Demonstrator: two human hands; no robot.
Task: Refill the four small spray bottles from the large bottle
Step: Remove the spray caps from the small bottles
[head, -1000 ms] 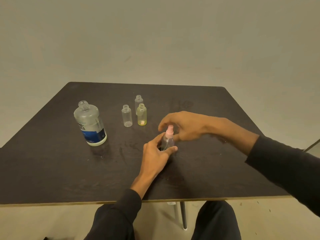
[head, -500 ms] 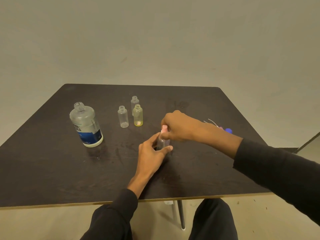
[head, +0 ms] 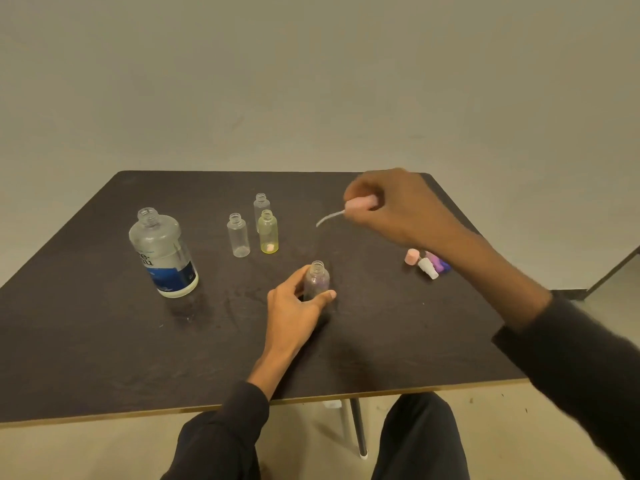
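Observation:
My left hand (head: 294,303) grips a small clear bottle (head: 317,279) standing upright on the dark table (head: 104,341), its neck uncovered. My right hand (head: 391,206) is raised over the table's far right, shut on a pink spray top (head: 360,203) whose thin dip tube trails down to the left. The large bottle (head: 161,252) with a blue label stands uncapped at the left. Three more small bottles stand uncapped behind: a clear one (head: 238,235), a yellow one (head: 268,232) and another clear one (head: 261,205) at the back.
Several loose caps and spray tops (head: 426,263), pink, white and purple, lie on the table at the right, partly behind my right forearm. My knees show below the table's front edge, beside a table leg (head: 356,427).
My right hand has pulled the pink spray top off the small bottle and lifted it up and to the right. My left hand still holds the bottle.

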